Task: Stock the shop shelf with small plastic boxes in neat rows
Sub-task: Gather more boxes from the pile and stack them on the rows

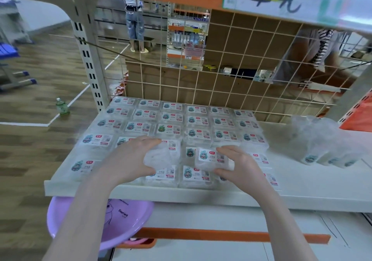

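Observation:
Several small clear plastic boxes with cartoon labels [173, 117] lie in rows on the white shelf [314, 188], filling its left half. My left hand [130, 158] grips a clear box [161, 158] over the front rows, thumb below and fingers above. My right hand [239, 166] grips another labelled box [211, 158] a little above the rows, beside the left one. More boxes lie partly hidden under both hands.
A crumpled clear plastic bag [320, 139] holding more boxes sits on the shelf's right half. A wire grid [221, 91] backs the shelf, with a steel upright [88, 63] at left. A purple basin [120, 220] sticks out below. A green bottle [62, 105] stands on the floor.

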`<state>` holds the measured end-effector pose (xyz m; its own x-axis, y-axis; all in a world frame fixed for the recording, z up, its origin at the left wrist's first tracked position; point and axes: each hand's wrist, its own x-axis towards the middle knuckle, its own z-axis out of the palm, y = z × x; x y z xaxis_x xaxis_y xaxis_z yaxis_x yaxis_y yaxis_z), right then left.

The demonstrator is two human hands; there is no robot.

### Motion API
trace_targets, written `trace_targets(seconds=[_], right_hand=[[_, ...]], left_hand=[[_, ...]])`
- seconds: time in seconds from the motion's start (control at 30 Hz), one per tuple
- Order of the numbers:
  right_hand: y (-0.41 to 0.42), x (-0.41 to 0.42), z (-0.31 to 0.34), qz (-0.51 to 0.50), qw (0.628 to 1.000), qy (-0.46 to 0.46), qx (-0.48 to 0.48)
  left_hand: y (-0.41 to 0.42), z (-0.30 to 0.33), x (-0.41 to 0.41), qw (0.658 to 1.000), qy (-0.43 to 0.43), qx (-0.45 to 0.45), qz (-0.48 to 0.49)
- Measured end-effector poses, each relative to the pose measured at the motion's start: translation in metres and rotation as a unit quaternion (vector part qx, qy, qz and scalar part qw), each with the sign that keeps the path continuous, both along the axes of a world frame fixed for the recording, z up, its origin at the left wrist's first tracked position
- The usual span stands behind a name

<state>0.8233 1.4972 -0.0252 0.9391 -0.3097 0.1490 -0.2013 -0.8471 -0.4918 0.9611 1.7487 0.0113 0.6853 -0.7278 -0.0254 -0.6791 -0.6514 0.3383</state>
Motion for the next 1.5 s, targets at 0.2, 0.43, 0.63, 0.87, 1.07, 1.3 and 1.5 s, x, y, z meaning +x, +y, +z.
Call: trace_targets(seconds=[0.2, 0.43, 0.63, 0.87, 1.07, 1.3, 1.5], right_hand=[[0.012, 0.022, 0.002, 0.025, 0.999, -0.001, -0.04], [0.023, 0.03, -0.002, 0.006, 0.998, -0.02, -0.059], [0.032, 0.028, -0.001, -0.009, 0.997, -0.002, -0.07], [0.047, 0.016, -0.001, -0.068, 0.994, -0.034, -0.077], [0.05, -0.012, -0.007, -0.149, 0.985, -0.053, -0.068], [0.019, -0.047, -0.007, -0.197, 0.977, -0.057, -0.065], [-0.038, -0.082, -0.008, -0.199, 0.975, -0.078, -0.061]], left_hand=[[0.005, -0.001, 0.001, 1.0, 0.013, -0.005, 0.004], [0.009, 0.0, 0.003, 1.0, 0.012, -0.009, -0.002], [0.013, 0.002, 0.005, 0.999, 0.012, -0.023, -0.027], [0.019, 0.005, 0.006, 0.996, -0.001, -0.033, -0.081], [0.018, 0.001, 0.002, 0.994, 0.009, -0.015, -0.109], [-0.01, 0.005, -0.019, 0.993, -0.012, 0.003, -0.113], [-0.065, 0.004, -0.058, 0.994, -0.027, -0.016, -0.1]])
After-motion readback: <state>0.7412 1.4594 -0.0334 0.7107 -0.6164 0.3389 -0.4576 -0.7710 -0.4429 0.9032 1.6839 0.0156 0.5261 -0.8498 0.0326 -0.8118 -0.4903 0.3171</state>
